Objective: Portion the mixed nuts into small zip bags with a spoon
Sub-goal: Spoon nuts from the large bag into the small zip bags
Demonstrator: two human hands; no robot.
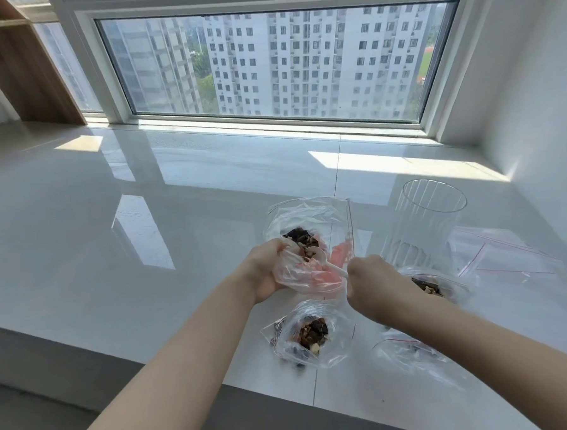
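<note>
White glossy counter point(143, 205) stretched under a wide window point(277, 67), and tall apartment blocks stood outside the glass. At about ten o'clock in the picture a wooden shelf unit point(28, 70) stood against the wall.

Near the middle of the counter the left hand point(265, 271) was curled around the side of a large clear bag point(308, 220), gripping the gathered plastic and holding the bag's mouth open and tilted toward the person. Mixed nuts point(298, 242) lay dark inside this bag, just beside the fingers. A white spoon point(327, 266) reached into the bag, its bowl among the nuts and its handle pointing to four o'clock. The right hand point(374, 282) was closed around the end of this handle, seen from the back, so the fingers themselves were hidden.

At six o'clock from the large bag, near the front edge, a small zip bag point(311, 335) stood open with nuts in it. To the right, at about five o'clock from the right hand, another small bag point(411, 352) with a red zip line lay partly under the right forearm; what it held I could not tell. At three o'clock from the right hand a third small bag point(433, 287) showed nuts. Behind it, at twelve o'clock, stood an upright ribbed clear glass point(424, 224). Farthest right, flat spare zip bags point(508, 259) lay on the counter.
</note>
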